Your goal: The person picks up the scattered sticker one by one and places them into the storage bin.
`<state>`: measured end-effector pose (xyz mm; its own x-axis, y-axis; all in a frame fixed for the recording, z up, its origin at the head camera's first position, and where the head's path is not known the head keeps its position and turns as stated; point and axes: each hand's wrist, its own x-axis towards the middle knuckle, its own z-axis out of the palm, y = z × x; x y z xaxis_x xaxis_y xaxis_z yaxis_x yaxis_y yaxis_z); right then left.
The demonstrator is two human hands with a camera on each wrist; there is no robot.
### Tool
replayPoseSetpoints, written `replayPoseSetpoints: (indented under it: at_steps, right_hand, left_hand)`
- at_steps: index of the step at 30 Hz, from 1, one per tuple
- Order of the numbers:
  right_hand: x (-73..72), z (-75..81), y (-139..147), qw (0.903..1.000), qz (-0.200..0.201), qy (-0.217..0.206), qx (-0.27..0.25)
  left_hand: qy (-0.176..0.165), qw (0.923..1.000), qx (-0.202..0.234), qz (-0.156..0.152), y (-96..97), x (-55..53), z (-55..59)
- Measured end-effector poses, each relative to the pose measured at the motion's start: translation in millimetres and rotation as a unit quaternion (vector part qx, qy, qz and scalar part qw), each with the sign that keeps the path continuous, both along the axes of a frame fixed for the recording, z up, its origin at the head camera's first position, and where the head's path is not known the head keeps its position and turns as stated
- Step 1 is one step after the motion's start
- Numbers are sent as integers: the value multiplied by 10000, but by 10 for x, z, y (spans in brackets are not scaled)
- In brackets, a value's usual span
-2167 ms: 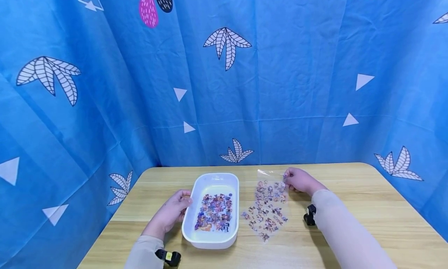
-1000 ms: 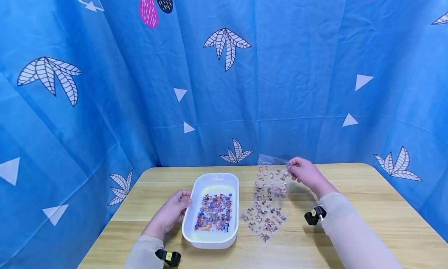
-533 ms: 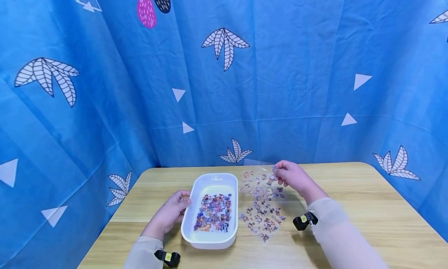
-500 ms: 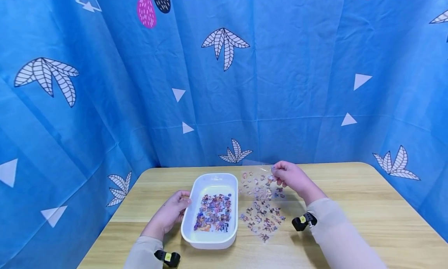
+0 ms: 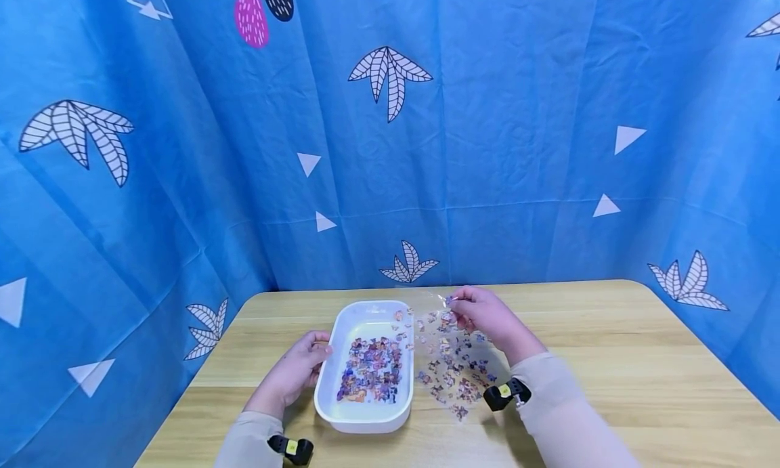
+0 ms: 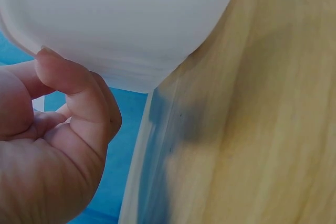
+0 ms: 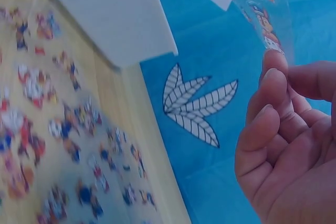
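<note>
My left hand (image 5: 297, 368) grips the left rim of a white plastic tub (image 5: 365, 427); in the left wrist view its fingers (image 6: 68, 77) are curled at the tub's rim. Printed stickers (image 5: 373, 372) of small colourful cartoon figures lie on the tub's floor. My right hand (image 5: 487, 319) pinches the edge of a clear sticker sheet (image 7: 265, 17) between thumb and fingertips. That sheet is raised, and its left part overlaps the tub's right rim in the head view. Another clear sheet (image 5: 460, 390) with similar cartoon dog figures lies on the table to the right of the tub.
The light wooden table (image 5: 609, 373) extends right of the sheets and in front of the tub. A blue patterned curtain (image 5: 518, 150) hangs behind the table and along its sides. Each wrist bears a small black camera (image 5: 508, 393).
My right hand has lifted a clear sheet off the sheet under it and carried it left, so that it reaches over the tub's rim. My left hand has stayed on the tub.
</note>
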<state>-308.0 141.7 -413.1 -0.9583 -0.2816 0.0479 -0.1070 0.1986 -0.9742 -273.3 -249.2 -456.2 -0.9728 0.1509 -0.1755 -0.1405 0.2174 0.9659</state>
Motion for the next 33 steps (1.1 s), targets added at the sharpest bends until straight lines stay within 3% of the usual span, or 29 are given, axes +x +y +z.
replayPoseSetpoints:
  at_steps: [19, 33]
  right_hand:
    - [-8, -38, -372, 9986, -16, -361, -382]
    - [29, -63, -598, 9988, -22, -482, -71]
  left_hand:
    - [-21, 10000, 45, -23, -8, -14, -6]
    - [-8, 10000, 48, -31, -10, 3, 15]
